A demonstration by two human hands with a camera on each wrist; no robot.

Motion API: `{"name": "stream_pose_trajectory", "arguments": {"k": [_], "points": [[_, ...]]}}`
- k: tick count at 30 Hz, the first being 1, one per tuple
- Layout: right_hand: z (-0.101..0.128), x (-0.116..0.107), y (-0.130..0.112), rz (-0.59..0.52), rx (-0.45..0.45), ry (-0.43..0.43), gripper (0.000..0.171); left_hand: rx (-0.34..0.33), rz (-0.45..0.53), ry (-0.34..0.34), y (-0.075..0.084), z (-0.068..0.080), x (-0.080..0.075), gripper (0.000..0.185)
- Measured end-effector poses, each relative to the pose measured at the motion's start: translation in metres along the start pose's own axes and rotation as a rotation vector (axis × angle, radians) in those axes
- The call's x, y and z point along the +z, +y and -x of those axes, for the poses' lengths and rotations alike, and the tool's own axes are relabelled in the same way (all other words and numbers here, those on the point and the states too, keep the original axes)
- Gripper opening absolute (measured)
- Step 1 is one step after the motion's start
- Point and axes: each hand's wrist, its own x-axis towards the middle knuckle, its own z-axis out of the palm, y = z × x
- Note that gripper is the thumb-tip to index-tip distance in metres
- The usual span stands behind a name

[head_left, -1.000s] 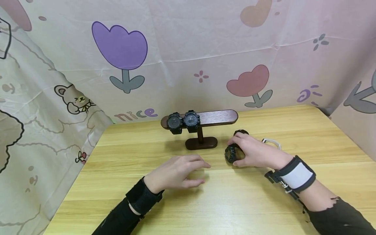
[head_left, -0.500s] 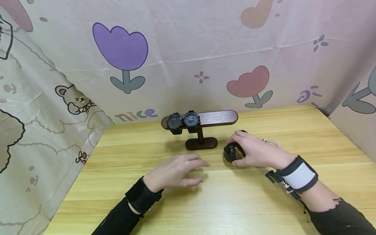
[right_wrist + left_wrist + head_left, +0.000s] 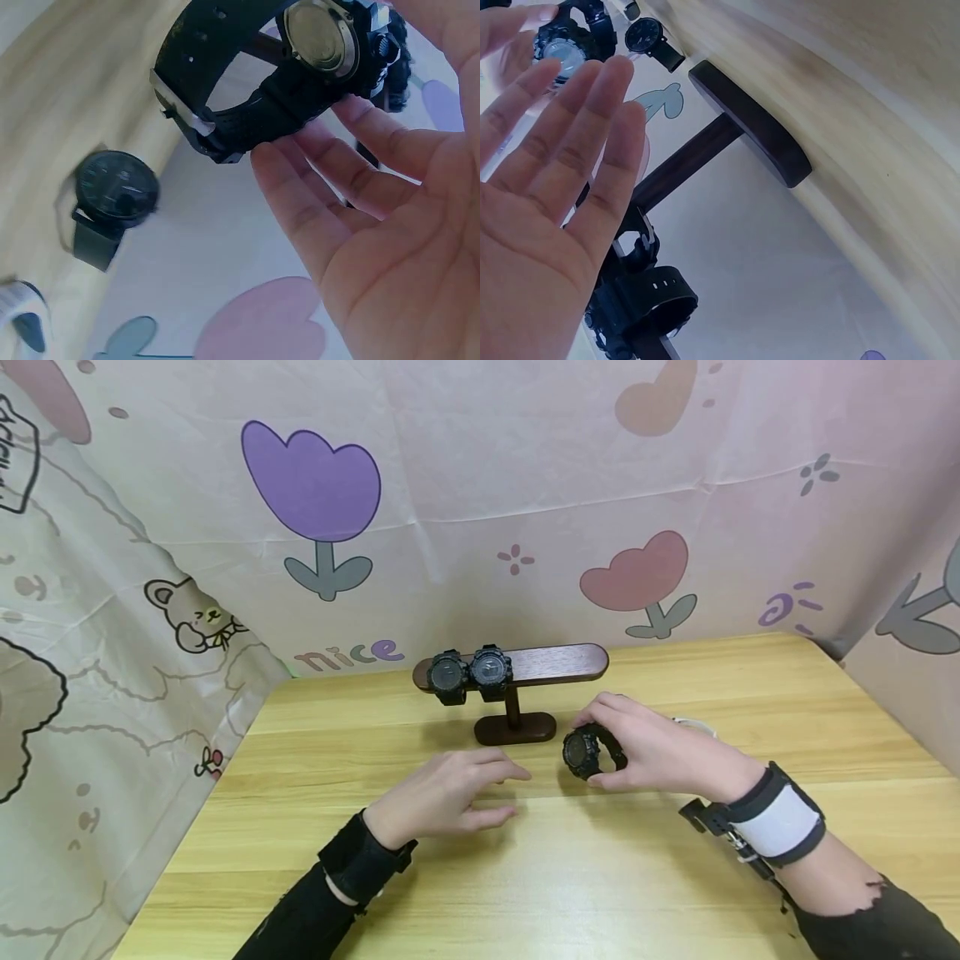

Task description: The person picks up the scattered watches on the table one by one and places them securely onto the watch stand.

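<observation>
My right hand point(image 3: 600, 750) pinches a black digital watch point(image 3: 579, 752) between thumb and fingers, just above the wooden table point(image 3: 600, 877), right of the stand's base. The right wrist view shows this watch point(image 3: 300, 67) from behind, its strap buckled in a loop and my fingers point(image 3: 315, 187) curled under it. My left hand point(image 3: 510, 792) is open, fingers straight, low over the table in front of the stand. The dark wooden T-shaped stand point(image 3: 555, 662) carries two black watches point(image 3: 448, 675) point(image 3: 491, 670) on the left end of its bar.
Another black watch point(image 3: 112, 199) lies on the table beyond my right hand, hidden in the head view. A white band point(image 3: 693, 723) lies behind that hand. Patterned cloth walls point(image 3: 480, 510) close in the table at the back and both sides.
My right hand has lifted the black watch and carried it slightly left toward the stand. The left hand has stayed almost still.
</observation>
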Motion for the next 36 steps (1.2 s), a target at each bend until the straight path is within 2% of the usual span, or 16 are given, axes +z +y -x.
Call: {"name": "stream_pose_trajectory", "arguments": {"k": [7, 12, 17, 21, 25, 32, 36], "points": [[0.004, -0.008, -0.013, -0.028, -0.05, 0.031, 0.06, 0.027, 0.002, 0.041, 0.002, -0.001, -0.002, 0.035], [0.003, -0.014, -0.022, -0.043, -0.136, 0.082, 0.065, 0.031, 0.143, 0.12, 0.005, -0.004, -0.006, 0.031], [0.002, -0.018, -0.029, -0.047, -0.207, 0.146, 0.066, -0.004, 0.238, 0.184, 0.009, -0.006, -0.008, 0.027], [0.002, -0.019, -0.032, -0.064, -0.262, 0.199, 0.07, -0.054, 0.288, 0.199, 0.015, -0.008, -0.008, 0.028], [0.002, -0.019, -0.033, -0.081, -0.304, 0.238, 0.072, -0.068, 0.335, 0.212, 0.019, -0.011, -0.008, 0.03], [0.0, -0.018, -0.033, -0.108, -0.344, 0.292, 0.074, -0.07, 0.358, 0.26, 0.025, -0.011, -0.008, 0.034], [-0.001, -0.017, -0.033, -0.122, -0.342, 0.292, 0.074, -0.065, 0.356, 0.281, 0.027, -0.01, -0.008, 0.034]]}}
